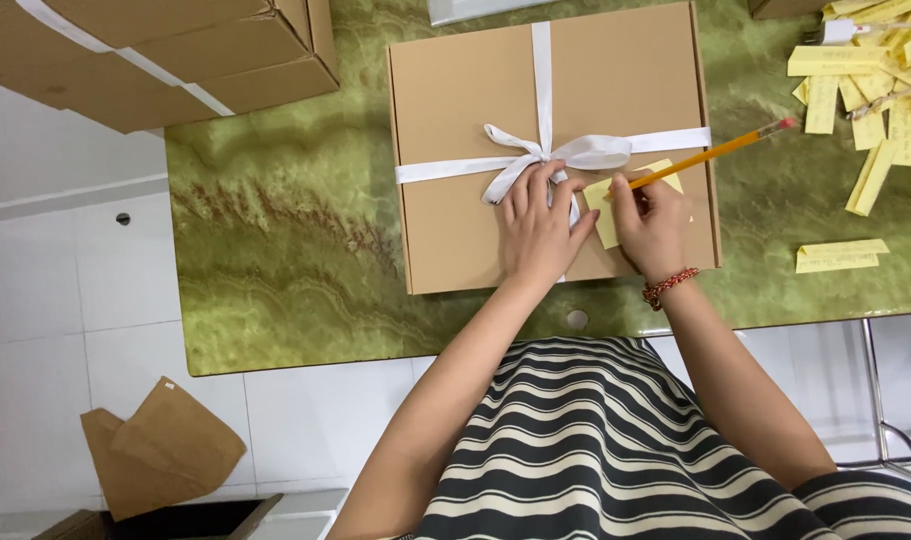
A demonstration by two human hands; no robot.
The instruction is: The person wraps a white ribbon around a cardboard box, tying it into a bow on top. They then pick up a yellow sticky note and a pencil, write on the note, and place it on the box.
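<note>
A flat brown cardboard box [455, 90] lies on the green marbled table [275, 230], tied crosswise with a white ribbon [541, 70] that ends in a bow. My left hand [540, 230] rests flat on the box lid just below the bow, fingers spread, pinning the edge of a yellow sticky note [607, 215]. My right hand [655, 225], with a red bead bracelet at the wrist, grips a yellow pencil [720, 152] whose tip touches the note. The pencil's pink eraser points up to the right.
Several yellow paper strips [870, 90] lie scattered at the table's right end, and one folded strip [840, 256] lies nearer. Brown cartons [165, 50] stand at top left. A torn brown paper piece [160, 450] lies on the white tiled floor.
</note>
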